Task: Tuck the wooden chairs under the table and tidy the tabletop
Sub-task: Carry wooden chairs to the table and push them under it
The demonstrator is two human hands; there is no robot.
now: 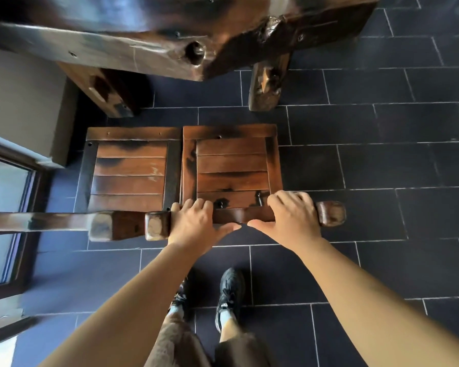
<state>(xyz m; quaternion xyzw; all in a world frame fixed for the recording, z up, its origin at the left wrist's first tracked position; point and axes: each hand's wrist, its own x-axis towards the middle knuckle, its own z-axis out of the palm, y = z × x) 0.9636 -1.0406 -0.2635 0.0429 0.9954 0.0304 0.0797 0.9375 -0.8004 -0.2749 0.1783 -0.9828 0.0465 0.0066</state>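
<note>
Two dark wooden chairs with slatted seats stand side by side on the tiled floor, in front of the heavy slab table [149, 41]. The right chair [231, 162] has its top back rail under both my hands. My left hand [196, 221] grips the rail near its left end. My right hand [289, 215] grips it near the right end. The left chair [129, 170] touches the right one, and its back rail runs off to the left. Both seats lie in front of the table edge, outside it.
Two thick table legs [268, 83] stand on the floor beyond the chairs. A wall and a glass door [3, 207] close off the left side. Dark floor tiles [382, 154] spread to the right. My feet [229, 295] stand just behind the right chair.
</note>
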